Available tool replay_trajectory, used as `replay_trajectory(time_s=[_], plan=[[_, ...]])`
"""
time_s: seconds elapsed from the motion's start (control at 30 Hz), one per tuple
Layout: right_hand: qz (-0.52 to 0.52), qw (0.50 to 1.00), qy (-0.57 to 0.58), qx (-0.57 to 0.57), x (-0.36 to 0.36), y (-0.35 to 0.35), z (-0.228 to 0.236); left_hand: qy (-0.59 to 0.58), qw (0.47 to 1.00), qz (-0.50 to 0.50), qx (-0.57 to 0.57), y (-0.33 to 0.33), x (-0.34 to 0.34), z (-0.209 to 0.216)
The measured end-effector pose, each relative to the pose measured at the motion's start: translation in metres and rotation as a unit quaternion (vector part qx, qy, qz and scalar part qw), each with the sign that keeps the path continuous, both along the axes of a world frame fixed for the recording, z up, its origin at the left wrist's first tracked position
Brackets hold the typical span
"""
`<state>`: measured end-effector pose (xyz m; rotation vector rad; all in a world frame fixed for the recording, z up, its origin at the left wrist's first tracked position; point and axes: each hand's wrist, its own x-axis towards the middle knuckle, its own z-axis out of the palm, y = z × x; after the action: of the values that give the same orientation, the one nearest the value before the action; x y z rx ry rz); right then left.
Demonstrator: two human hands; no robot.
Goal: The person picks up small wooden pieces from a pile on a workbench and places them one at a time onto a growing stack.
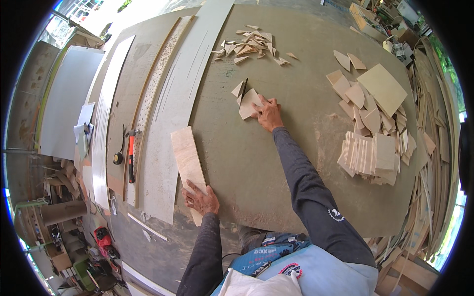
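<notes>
My left hand grips the near end of a long plywood strip, its fingers over the face and its thumb by the right edge. The strip lies slanted across the left edge of the brown work board. Farther off, my right hand has its fingers closed on a small angular plywood piece at mid-board. A thin dark pencil-like stick lies across that piece's left side, and a small plywood offcut is just left of it. The fingertips' undersides are hidden.
Thin offcuts lie heaped at the far side. Curved pieces, a square panel and stacked plywood pieces crowd the right. At left are a hammer, a tape measure and long boards. Scrap wood borders the right edge.
</notes>
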<state>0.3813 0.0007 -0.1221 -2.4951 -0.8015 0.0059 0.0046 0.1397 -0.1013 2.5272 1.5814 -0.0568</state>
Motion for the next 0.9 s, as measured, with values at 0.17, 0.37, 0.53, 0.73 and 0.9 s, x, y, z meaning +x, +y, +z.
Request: replay_trajectory(time_s=[0.17, 0.37, 0.53, 0.73, 0.9], plan=[[0.009, 0.999, 0.038, -0.016, -0.004, 0.002, 0.012, 0.003, 1.000, 0.001, 0.004, 0.002, -0.002, -0.002], [0.004, 1.000, 0.025, -0.015, -0.010, 0.000, 0.001, 0.008, 1.000, -0.001, 0.000, 0.000, 0.000, 0.002], [-0.004, 0.999, 0.033, -0.012, -0.009, 0.002, 0.001, 0.019, 1.000, 0.005, -0.001, 0.000, 0.002, 0.003], [-0.012, 0.999, 0.048, -0.021, -0.008, 0.004, 0.008, 0.033, 0.999, 0.009, -0.008, 0.000, 0.004, 0.005], [-0.020, 0.998, 0.051, -0.029, -0.009, 0.006, 0.012, 0.020, 1.000, 0.008, -0.009, 0.000, 0.003, 0.005]])
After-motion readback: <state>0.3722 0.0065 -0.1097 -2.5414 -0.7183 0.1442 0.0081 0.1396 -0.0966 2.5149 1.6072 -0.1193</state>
